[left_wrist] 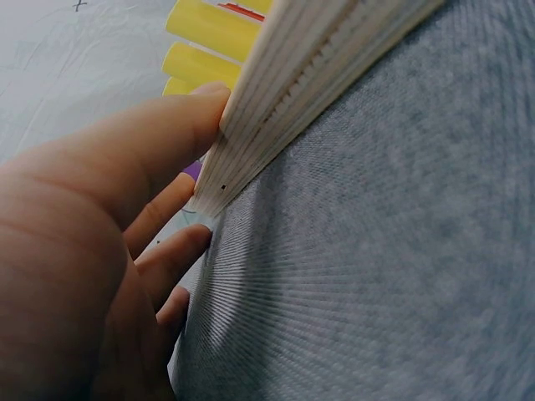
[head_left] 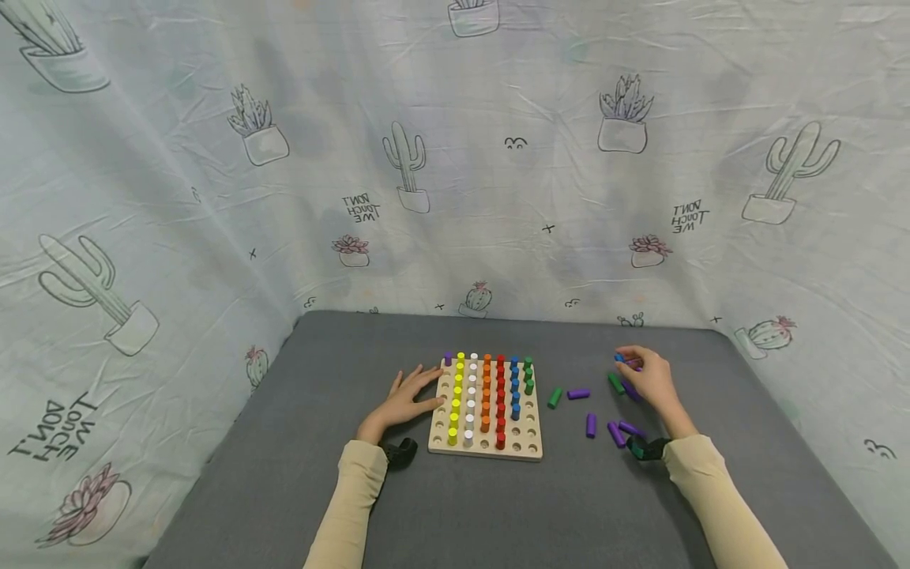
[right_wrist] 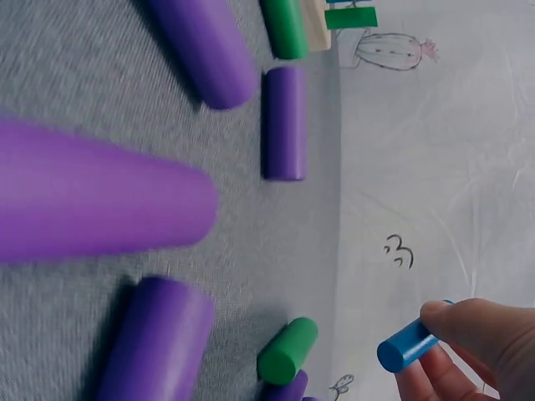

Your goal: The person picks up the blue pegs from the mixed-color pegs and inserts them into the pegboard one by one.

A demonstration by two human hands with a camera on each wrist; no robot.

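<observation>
A wooden pegboard (head_left: pixel 490 452) lies on the grey table, with columns of yellow, white, orange, red, blue and green pegs and one purple peg (head_left: pixel 448 359) at its far left corner. Along the board's left edge rests my left hand (head_left: pixel 404 401), thumb and fingertips touching the wood with the fingers fairly straight, as the left wrist view also shows. To the right of the board, my right hand (head_left: pixel 650 378) pinches a blue peg (right_wrist: pixel 410 344) between thumb and fingers, held above the table. Loose purple and green pegs lie beneath and around that hand.
Between board and right hand lie a green peg (head_left: pixel 555 397) and purple pegs (head_left: pixel 579 393), with several more purple ones nearer the right wrist. Another green peg (head_left: pixel 615 384) is just below the right hand. A printed curtain (head_left: pixel 455 197) hangs behind the table (head_left: pixel 469 514).
</observation>
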